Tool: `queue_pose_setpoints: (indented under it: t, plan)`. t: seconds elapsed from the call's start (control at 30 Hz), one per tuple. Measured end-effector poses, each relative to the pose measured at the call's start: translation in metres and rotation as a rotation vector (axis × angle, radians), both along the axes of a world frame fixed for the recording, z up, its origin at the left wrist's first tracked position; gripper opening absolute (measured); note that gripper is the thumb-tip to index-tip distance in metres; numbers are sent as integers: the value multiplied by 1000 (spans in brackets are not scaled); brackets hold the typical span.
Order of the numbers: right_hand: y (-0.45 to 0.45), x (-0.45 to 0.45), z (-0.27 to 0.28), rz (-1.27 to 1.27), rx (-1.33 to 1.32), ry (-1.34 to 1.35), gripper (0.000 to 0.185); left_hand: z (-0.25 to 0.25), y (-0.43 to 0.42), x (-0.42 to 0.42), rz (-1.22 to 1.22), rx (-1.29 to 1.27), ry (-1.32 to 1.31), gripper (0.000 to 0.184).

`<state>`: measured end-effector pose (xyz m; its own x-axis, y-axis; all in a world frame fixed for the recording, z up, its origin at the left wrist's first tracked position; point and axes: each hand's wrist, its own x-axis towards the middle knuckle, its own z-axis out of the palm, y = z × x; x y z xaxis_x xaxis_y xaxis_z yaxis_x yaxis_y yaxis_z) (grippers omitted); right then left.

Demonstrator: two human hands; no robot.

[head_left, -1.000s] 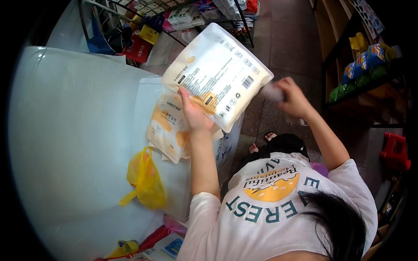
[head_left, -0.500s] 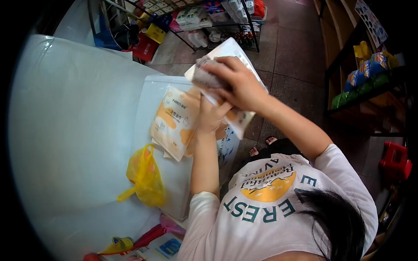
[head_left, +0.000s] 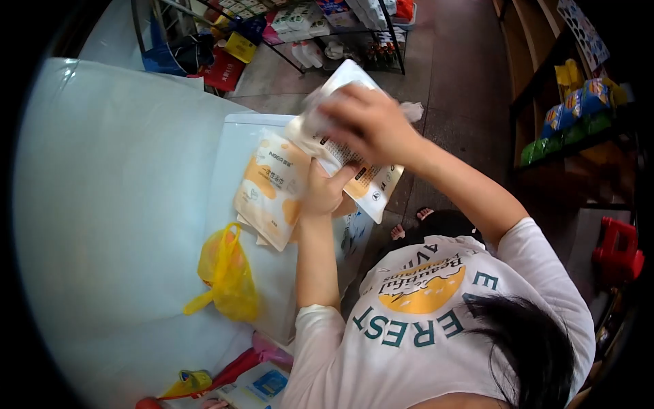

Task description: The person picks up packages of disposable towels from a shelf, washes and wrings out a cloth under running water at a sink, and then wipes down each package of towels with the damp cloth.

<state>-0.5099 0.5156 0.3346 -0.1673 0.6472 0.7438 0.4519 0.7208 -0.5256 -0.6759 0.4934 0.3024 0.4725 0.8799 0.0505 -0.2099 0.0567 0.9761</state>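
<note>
A white and orange packet [head_left: 371,187] with printed text is held up in my left hand [head_left: 325,187], its thumb lying across the lower part. Over the packet's upper part, my right hand [head_left: 371,123] is closed round a greyish cloth [head_left: 317,117], which presses on the surface; both are blurred by motion. More packets of the same design [head_left: 269,184] lie stacked on a white surface [head_left: 235,140], left of my left hand. Below them sits a knotted yellow plastic bag [head_left: 230,276].
A rack of packaged goods [head_left: 300,27] stands at the top. At the right are wooden shelves with blue and green packets [head_left: 575,105] and a red plastic item [head_left: 616,251]. A pink and red bundle [head_left: 238,368] lies at the lower left.
My right hand has come from the packet's right side onto its face with the cloth. The packet, first facing up flat, has tilted and is partly covered.
</note>
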Motion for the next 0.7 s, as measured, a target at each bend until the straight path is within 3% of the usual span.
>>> queue_pose_setpoints:
  t: [0.07, 0.13, 0.17, 0.2, 0.27, 0.47, 0.53, 0.6, 0.7]
  plan:
    - [-19, -16, 8, 52, 280, -241, 30, -29, 2, -14, 12, 92, 223, 58]
    - [-14, -20, 3, -2, 333, -337, 30, -19, -1, -4, -16, -10, 44, 55]
    - [-6, -13, 2, -17, 205, -250, 31, -14, -3, 1, -29, -62, -45, 54]
    - [3, -5, 1, -27, 79, -163, 32, -10, 0, 1, -87, 62, 125, 55]
    - [21, 14, -7, -153, -112, -9, 32, 5, -14, 10, 3, -6, 64, 42]
    - [48, 65, -92, -255, -483, -135, 33, 18, -25, -1, 116, -102, -32, 41]
    - [45, 83, -107, -250, -553, -122, 32, 21, -29, -11, 211, -118, -280, 46]
    - [44, 102, -111, -362, -642, 145, 33, 16, -25, -26, 212, -101, -242, 51]
    - [39, 113, -87, -427, -588, 211, 34, 18, -23, -27, 250, -67, -225, 56]
